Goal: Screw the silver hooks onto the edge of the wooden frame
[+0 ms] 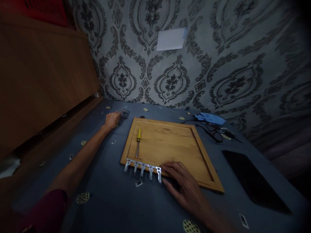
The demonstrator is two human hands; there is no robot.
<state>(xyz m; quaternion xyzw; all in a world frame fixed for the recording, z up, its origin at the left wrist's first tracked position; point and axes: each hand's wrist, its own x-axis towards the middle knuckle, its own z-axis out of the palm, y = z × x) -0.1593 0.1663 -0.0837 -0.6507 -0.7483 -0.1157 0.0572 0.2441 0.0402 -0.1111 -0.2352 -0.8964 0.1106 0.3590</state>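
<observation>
A framed wooden board (pixel 167 139) lies flat, with a row of several shiny metal hooks (pixel 143 168) along its near edge. My right hand (pixel 183 184) grips that edge beside the end hook, fingers on top and thumb in front. Whether the fingertips touch the hook cannot be told. Far to the left, my left hand (pixel 112 119) is closed at a small cluster of shiny metal pieces (pixel 125 113); what is in its fingers is hidden. A yellow-and-black-handled screwdriver (pixel 138 139) rests on the board's left part, its shaft pointing toward the hooks.
A blue patterned cloth (pixel 107 191) covers the work surface. On the right lie a flat black slab (pixel 252 181), a dark cable (pixel 211 134) and a blue cloth (pixel 210 118). A wooden cabinet (pixel 46 74) borders the left side; a patterned wall (pixel 145 64) stands behind.
</observation>
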